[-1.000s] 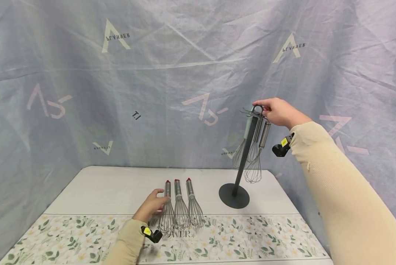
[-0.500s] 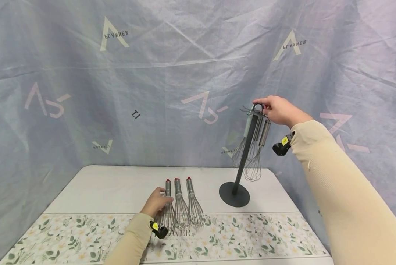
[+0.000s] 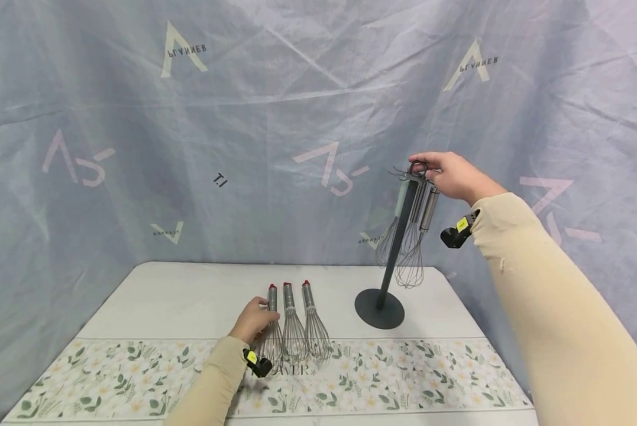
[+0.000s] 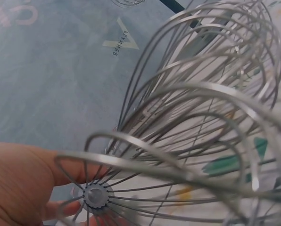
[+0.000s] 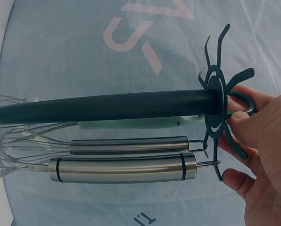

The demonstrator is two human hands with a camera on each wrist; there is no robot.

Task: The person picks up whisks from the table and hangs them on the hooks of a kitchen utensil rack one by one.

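Three steel whisks with red handle ends lie side by side on the table. My left hand (image 3: 254,319) grips the leftmost whisk (image 3: 272,296) where handle meets wires; in the left wrist view its wire loops fill the foreground. Beside it lie the middle whisk (image 3: 294,335) and the right whisk (image 3: 316,331). My right hand (image 3: 453,176) holds the ring (image 5: 248,100) on top of a dark utensil stand (image 3: 396,239). From the stand's hooks hang a whisk with a pale green handle (image 5: 136,123), a slim steel-handled whisk (image 5: 128,146) and a thicker steel-handled whisk (image 5: 121,169).
The stand's round base (image 3: 379,309) sits on the right of the white table (image 3: 190,302). A floral printed strip (image 3: 121,378) crosses its front. Bare hooks (image 5: 242,77) stick out from the stand's top. A grey-blue curtain (image 3: 270,148) rises behind.
My left hand has shifted slightly right and up and wrapped further round the leftmost whisk's handle. My right hand keeps its hold on the stand's ring. The head view has tilted a little.
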